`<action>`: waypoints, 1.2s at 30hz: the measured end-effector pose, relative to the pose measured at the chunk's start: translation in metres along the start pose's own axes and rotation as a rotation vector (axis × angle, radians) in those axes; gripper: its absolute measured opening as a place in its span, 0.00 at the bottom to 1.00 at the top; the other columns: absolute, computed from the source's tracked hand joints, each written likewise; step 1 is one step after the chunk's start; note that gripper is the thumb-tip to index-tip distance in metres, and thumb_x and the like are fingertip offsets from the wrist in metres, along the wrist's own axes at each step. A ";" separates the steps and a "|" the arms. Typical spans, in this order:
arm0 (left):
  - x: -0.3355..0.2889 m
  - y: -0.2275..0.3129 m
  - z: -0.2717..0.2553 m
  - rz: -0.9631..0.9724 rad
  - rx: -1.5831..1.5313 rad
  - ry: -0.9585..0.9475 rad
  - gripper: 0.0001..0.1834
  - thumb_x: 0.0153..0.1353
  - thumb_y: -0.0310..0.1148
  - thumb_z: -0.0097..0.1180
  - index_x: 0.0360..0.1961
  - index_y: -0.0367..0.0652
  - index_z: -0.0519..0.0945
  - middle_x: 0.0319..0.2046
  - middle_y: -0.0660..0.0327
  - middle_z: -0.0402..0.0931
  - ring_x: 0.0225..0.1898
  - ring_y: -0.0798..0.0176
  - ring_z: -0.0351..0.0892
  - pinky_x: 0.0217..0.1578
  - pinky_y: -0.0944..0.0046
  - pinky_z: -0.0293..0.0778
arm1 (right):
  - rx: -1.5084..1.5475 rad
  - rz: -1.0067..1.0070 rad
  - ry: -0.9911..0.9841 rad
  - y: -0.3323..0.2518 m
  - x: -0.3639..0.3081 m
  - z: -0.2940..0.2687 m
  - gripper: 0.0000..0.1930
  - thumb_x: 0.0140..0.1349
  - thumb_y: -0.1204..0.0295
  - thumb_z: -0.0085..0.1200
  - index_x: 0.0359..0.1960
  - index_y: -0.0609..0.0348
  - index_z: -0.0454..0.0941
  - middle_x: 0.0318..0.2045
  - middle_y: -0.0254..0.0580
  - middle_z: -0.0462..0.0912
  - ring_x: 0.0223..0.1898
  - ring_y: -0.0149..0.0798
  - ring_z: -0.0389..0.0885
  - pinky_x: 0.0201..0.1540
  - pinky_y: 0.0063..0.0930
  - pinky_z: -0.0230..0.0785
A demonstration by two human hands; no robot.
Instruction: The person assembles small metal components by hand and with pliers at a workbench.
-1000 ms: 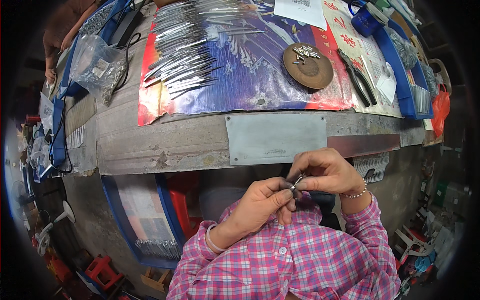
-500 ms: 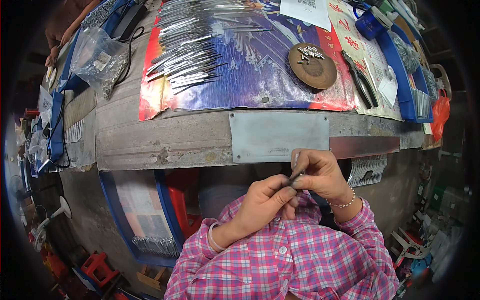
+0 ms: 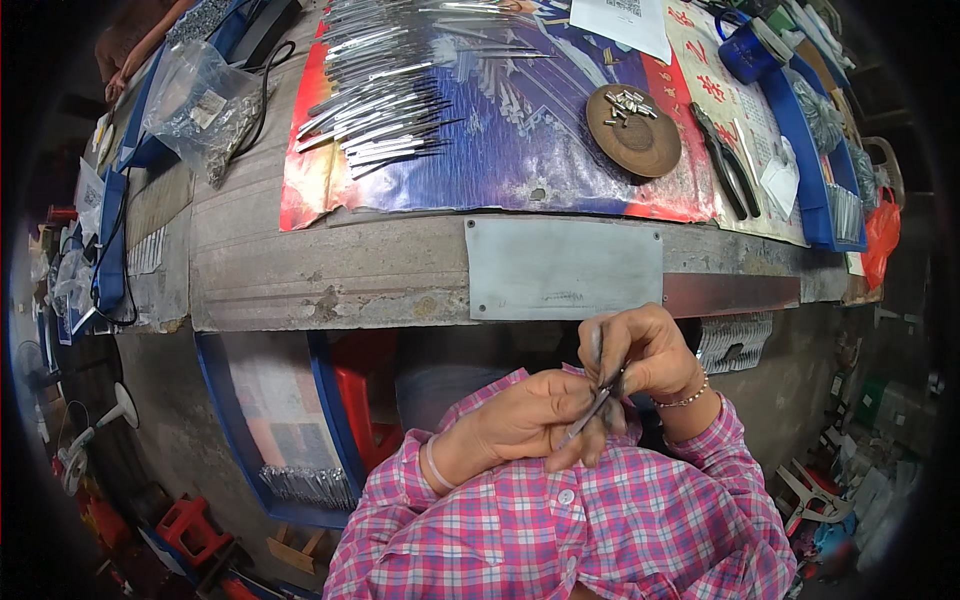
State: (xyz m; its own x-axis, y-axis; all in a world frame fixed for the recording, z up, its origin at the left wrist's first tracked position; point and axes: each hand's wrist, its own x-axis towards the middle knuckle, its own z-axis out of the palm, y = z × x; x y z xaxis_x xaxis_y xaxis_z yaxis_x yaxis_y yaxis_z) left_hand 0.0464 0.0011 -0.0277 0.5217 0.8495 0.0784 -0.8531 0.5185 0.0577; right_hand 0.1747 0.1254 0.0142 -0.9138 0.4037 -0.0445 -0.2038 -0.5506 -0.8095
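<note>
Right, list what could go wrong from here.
The slim silver-grey metal piece might slip from the grip of the left hand and right hand onto the pink checked shirt.

The small silver metal cylinders, loose on the shallow round brown wooden dish, could roll off if it were bumped.

From head height, the single wide fisheye view looks steeply down over the checked shirt (image 3: 560, 530), the left hand (image 3: 530, 415) and right hand (image 3: 645, 352) fairly near, the bench (image 3: 290, 262) beyond, straight edges bowing outward.
</note>
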 end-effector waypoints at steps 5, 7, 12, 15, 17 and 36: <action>-0.002 -0.005 -0.002 0.008 0.098 0.042 0.16 0.63 0.34 0.49 0.40 0.28 0.74 0.28 0.49 0.79 0.24 0.60 0.80 0.23 0.72 0.75 | -0.094 -0.014 -0.044 0.000 0.002 0.005 0.11 0.48 0.71 0.64 0.20 0.63 0.74 0.19 0.38 0.74 0.24 0.32 0.68 0.25 0.22 0.60; -0.001 0.001 0.002 0.058 0.097 0.009 0.13 0.62 0.33 0.52 0.38 0.30 0.76 0.27 0.51 0.79 0.25 0.58 0.81 0.24 0.70 0.76 | -0.167 -0.014 -0.013 -0.001 0.001 0.007 0.11 0.48 0.72 0.64 0.21 0.62 0.73 0.19 0.37 0.74 0.23 0.31 0.68 0.25 0.23 0.59; 0.002 0.009 0.014 0.601 1.835 0.746 0.07 0.59 0.28 0.54 0.35 0.34 0.78 0.26 0.58 0.80 0.24 0.64 0.80 0.24 0.69 0.75 | -0.747 0.015 0.382 0.007 -0.002 0.020 0.07 0.54 0.77 0.58 0.24 0.64 0.71 0.22 0.35 0.71 0.24 0.23 0.67 0.25 0.18 0.58; -0.001 0.012 0.025 0.452 1.531 0.706 0.08 0.60 0.29 0.54 0.35 0.33 0.77 0.24 0.59 0.79 0.25 0.68 0.79 0.25 0.69 0.74 | -0.619 -0.033 0.320 0.012 0.000 0.012 0.07 0.52 0.78 0.59 0.24 0.64 0.71 0.22 0.34 0.70 0.23 0.23 0.65 0.24 0.17 0.57; -0.007 0.018 0.029 0.260 1.171 0.645 0.09 0.61 0.30 0.53 0.36 0.33 0.77 0.24 0.59 0.78 0.25 0.67 0.79 0.25 0.69 0.74 | -0.159 0.148 0.244 0.005 -0.001 0.009 0.05 0.54 0.78 0.57 0.26 0.65 0.73 0.24 0.35 0.72 0.25 0.25 0.69 0.27 0.17 0.61; -0.010 0.012 0.017 0.599 1.344 0.695 0.06 0.58 0.27 0.55 0.34 0.34 0.78 0.30 0.55 0.76 0.28 0.64 0.77 0.29 0.69 0.72 | -0.247 0.095 0.185 0.019 -0.014 0.005 0.08 0.61 0.75 0.51 0.40 0.65 0.68 0.33 0.35 0.73 0.32 0.22 0.71 0.33 0.17 0.64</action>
State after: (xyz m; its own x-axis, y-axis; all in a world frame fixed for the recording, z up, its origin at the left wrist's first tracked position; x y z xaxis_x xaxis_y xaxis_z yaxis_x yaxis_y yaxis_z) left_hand 0.0306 -0.0030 -0.0111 -0.2857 0.9583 -0.0100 -0.1053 -0.0210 0.9942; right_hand 0.1817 0.1057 0.0020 -0.8408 0.4973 -0.2141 -0.0087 -0.4078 -0.9130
